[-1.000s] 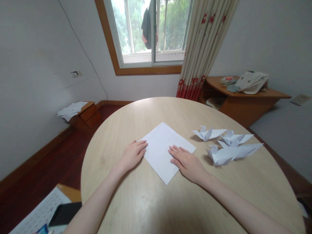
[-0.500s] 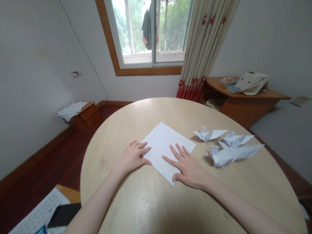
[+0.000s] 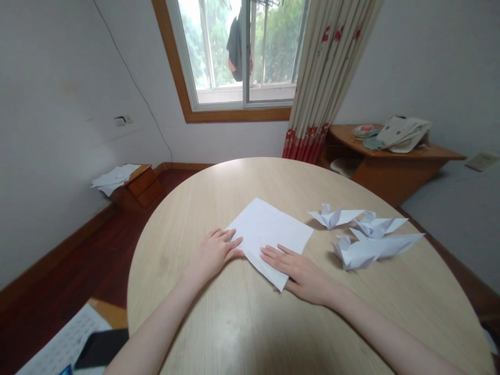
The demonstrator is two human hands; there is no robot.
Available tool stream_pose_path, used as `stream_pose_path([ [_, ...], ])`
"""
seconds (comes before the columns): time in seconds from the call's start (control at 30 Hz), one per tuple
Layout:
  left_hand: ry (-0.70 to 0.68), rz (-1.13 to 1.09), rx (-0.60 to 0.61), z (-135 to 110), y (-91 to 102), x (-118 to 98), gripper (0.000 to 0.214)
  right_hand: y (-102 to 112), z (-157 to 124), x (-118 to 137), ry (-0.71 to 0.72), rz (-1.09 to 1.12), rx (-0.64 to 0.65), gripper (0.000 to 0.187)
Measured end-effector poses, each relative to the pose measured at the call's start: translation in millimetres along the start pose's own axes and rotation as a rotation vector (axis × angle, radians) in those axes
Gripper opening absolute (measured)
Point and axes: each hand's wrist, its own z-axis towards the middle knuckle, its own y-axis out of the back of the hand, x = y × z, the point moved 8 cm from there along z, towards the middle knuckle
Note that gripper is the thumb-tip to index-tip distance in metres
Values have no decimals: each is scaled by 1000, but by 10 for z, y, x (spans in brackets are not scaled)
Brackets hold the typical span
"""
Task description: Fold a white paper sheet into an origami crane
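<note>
A square white sheet of paper [image 3: 269,221] lies on the round table with one corner toward me. My left hand [image 3: 216,252] rests at its left corner, fingers apart and lying flat, the fingertips on the paper. Over the near right edge, my right hand [image 3: 299,271] has its fingers together on top of the sheet. Its thumb is partly hidden under the near corner, which is slightly lifted and curved. To the right stand three folded paper birds, a far one [image 3: 332,216], a middle one [image 3: 375,225] and a larger near one [image 3: 375,250].
The round wooden table [image 3: 219,323] fills the middle of the view. At lower left are a dark phone [image 3: 102,348] and a printed sheet [image 3: 74,336]. A corner shelf [image 3: 414,156] with a cloth bag [image 3: 404,134] stands at the right wall, beside a curtain [image 3: 324,78].
My right hand's fingers have drawn together, and its thumb has slid under the near corner, lifting it a little. My left thumb has moved up closer to the fingers.
</note>
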Motion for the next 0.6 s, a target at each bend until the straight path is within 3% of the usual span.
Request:
stream_pose_path([
  [0.27,33,-33,55,-18,40,-35,41,79,-2,-98,-45,174,-110,39],
  [0.47,-54,-271,57,-33,24,-164,47,144,-107,-399,-297,374,-294,51],
  [0.6,-61,-403,37,-39,34,-216,28,189,-182,-595,-463,470,-452,55],
])
